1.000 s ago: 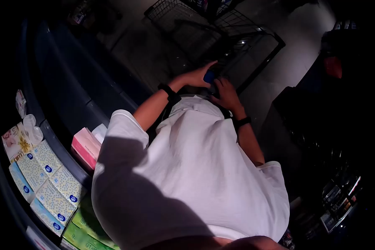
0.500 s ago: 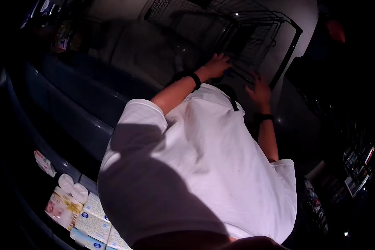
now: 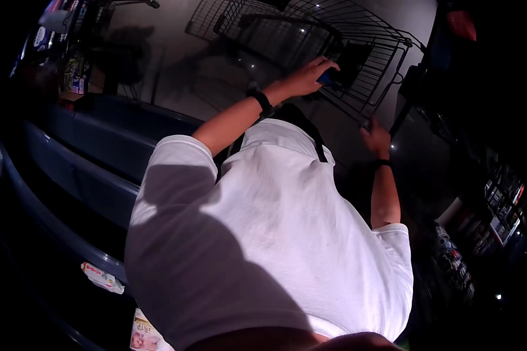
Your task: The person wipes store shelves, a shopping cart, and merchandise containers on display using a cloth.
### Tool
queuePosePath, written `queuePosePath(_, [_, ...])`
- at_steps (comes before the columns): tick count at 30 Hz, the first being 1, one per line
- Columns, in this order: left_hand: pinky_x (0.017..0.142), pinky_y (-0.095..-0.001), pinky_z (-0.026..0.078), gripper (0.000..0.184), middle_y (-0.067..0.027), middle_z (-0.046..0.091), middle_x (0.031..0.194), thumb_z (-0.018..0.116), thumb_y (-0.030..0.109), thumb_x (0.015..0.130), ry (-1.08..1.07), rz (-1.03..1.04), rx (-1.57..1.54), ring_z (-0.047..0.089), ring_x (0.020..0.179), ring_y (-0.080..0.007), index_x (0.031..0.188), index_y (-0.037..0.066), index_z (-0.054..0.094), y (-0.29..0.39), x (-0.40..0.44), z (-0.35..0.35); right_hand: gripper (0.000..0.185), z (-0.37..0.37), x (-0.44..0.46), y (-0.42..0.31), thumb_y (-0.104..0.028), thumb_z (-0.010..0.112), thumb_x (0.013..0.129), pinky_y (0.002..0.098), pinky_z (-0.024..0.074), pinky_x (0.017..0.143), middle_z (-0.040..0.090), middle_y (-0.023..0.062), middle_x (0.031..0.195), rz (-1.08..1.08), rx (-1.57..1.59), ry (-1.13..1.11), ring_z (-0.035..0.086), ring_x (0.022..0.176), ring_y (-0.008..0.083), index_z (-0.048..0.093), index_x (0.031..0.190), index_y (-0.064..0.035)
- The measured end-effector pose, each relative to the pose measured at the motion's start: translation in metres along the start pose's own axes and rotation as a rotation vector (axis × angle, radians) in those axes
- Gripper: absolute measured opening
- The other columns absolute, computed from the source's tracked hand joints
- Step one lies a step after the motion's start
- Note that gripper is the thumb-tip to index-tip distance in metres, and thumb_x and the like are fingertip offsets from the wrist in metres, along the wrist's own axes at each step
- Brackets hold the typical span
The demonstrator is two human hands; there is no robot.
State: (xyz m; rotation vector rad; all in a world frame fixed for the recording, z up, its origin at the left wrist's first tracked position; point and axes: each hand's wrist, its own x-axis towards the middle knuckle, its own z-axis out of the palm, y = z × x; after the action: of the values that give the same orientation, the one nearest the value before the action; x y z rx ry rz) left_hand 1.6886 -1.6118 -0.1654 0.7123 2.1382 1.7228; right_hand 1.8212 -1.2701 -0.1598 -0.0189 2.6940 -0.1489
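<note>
My left hand [image 3: 310, 78] is closed round a small blue thing [image 3: 328, 78] at the near side of a dark wire shopping cart [image 3: 375, 64]. Whether the blue thing is part of the cart's handle is too dark to tell. Lower and to the right, my right hand [image 3: 377, 138] has its fingers curled at the near end of the cart's bar [image 3: 348, 110]. Dark bands circle both wrists. The white shirt fills the middle of the view.
Dark blue shelf edges [image 3: 88, 169] run along the left. A white and red packet [image 3: 102, 277] and a box with a pink print [image 3: 146, 334] lie at the lower left. Goods on racks [image 3: 500, 210] stand at the right, and other dim goods [image 3: 75, 76] at the upper left.
My hands have moved apart, the left up and the right further right. The cart shows more fully. The shelf packets have shifted down and right, and the tissue boxes are out of view.
</note>
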Motion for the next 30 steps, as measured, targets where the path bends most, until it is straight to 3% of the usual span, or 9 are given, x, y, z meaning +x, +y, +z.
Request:
queuePosePath(3, [0.093, -0.0401, 0.044, 0.044, -0.0153, 0.052, 0.115, 0.063, -0.005, 0.075, 0.027, 0.152, -0.094, 0.051, 0.113, -0.0378, 0.115, 0.008, 0.050, 0.019, 0.027, 0.021, 0.070, -0.018, 0.003, -0.014, -0.047, 0.061, 0.081, 0.0494, 0.0508, 0.075, 0.069, 0.0174, 0.094, 0.114, -0.011, -0.140, 0.066, 0.085, 0.0382, 0.037, 0.143, -0.0251])
queuePosePath(7, [0.094, -0.0418, 0.043, 0.046, -0.0168, 0.054, 0.114, 0.059, -0.008, 0.076, -0.310, 0.055, 0.004, 0.051, 0.115, -0.0377, 0.118, 0.008, 0.048, -0.061, 0.034, 0.091, 0.070, 0.002, 0.006, -0.002, -0.047, 0.062, 0.080, 0.0492, 0.0509, 0.075, 0.068, 0.0166, 0.091, 0.068, -0.011, -0.034, 0.065, 0.087, 0.0380, 0.038, 0.142, -0.0239])
queuePosePath(9, [0.091, -0.0436, 0.044, 0.040, -0.0184, 0.057, 0.113, 0.057, -0.002, 0.079, -0.443, 0.017, 0.103, 0.054, 0.111, -0.0389, 0.117, 0.007, 0.051, -0.081, 0.031, 0.099, 0.068, -0.001, 0.003, -0.005, -0.047, 0.062, 0.079, 0.0491, 0.0509, 0.075, 0.068, 0.0149, 0.092, 0.084, -0.008, -0.034, 0.065, 0.088, 0.0371, 0.041, 0.140, -0.0237])
queuePosePath(12, [0.093, -0.0463, 0.045, 0.047, -0.0181, 0.058, 0.126, 0.053, 0.027, 0.085, -0.414, -0.256, 0.233, 0.056, 0.113, -0.0383, 0.128, 0.009, 0.056, -0.111, 0.041, 0.102, 0.062, -0.013, 0.005, -0.018, -0.044, 0.064, 0.079, 0.0477, 0.0514, 0.072, 0.069, 0.0118, 0.093, 0.110, -0.001, -0.048, 0.066, 0.085, 0.0353, 0.046, 0.135, -0.0253])
queuePosePath(15, [0.086, -0.0469, 0.047, 0.040, -0.0211, 0.063, 0.114, 0.056, 0.028, 0.085, -0.592, -0.311, 0.363, 0.060, 0.103, -0.0396, 0.118, 0.006, 0.060, -0.168, 0.047, 0.080, 0.062, -0.012, 0.001, -0.018, -0.043, 0.065, 0.078, 0.0473, 0.0514, 0.071, 0.069, 0.0120, 0.092, 0.072, 0.033, 0.001, 0.066, 0.084, 0.0351, 0.047, 0.135, -0.0239])
queuePosePath(20, [0.094, -0.0448, 0.044, 0.051, -0.0195, 0.060, 0.125, 0.057, 0.041, 0.087, -0.768, -0.731, 0.385, 0.058, 0.113, -0.0355, 0.123, 0.004, 0.059, -0.151, 0.061, 0.014, 0.063, -0.003, -0.001, -0.012, -0.042, 0.067, 0.077, 0.0461, 0.0513, 0.068, 0.067, 0.0109, 0.088, 0.050, 0.027, 0.015, 0.065, 0.079, 0.0339, 0.048, 0.134, -0.0236])
queuePosePath(23, [0.096, -0.0436, 0.043, 0.055, -0.0200, 0.058, 0.129, 0.058, 0.044, 0.087, -0.842, -0.608, 0.469, 0.055, 0.117, -0.0345, 0.126, 0.004, 0.057, -0.233, 0.050, 0.018, 0.061, -0.012, 0.005, -0.012, -0.040, 0.067, 0.077, 0.0442, 0.0513, 0.067, 0.064, 0.0100, 0.087, 0.093, -0.015, -0.065, 0.064, 0.076, 0.0325, 0.049, 0.134, -0.0233])
queuePosePath(25, [0.092, -0.0455, 0.045, 0.054, -0.0238, 0.062, 0.119, 0.058, 0.042, 0.086, -0.762, -0.605, 0.359, 0.060, 0.109, -0.0367, 0.120, 0.000, 0.060, -0.181, 0.054, -0.013, 0.064, -0.013, 0.003, -0.009, -0.040, 0.068, 0.076, 0.0436, 0.0512, 0.068, 0.064, 0.0097, 0.088, 0.019, 0.031, 0.010, 0.064, 0.078, 0.0317, 0.049, 0.135, -0.0235])
queuePosePath(30, [0.094, -0.0462, 0.046, 0.051, -0.0247, 0.061, 0.121, 0.056, 0.037, 0.080, -0.706, -0.806, 0.785, 0.060, 0.110, -0.0387, 0.116, 0.001, 0.064, -0.176, 0.056, -0.052, 0.067, -0.015, 0.005, 0.002, -0.039, 0.070, 0.072, 0.0441, 0.0509, 0.068, 0.063, 0.0097, 0.089, 0.032, 0.032, 0.008, 0.063, 0.080, 0.0325, 0.050, 0.134, -0.0227])
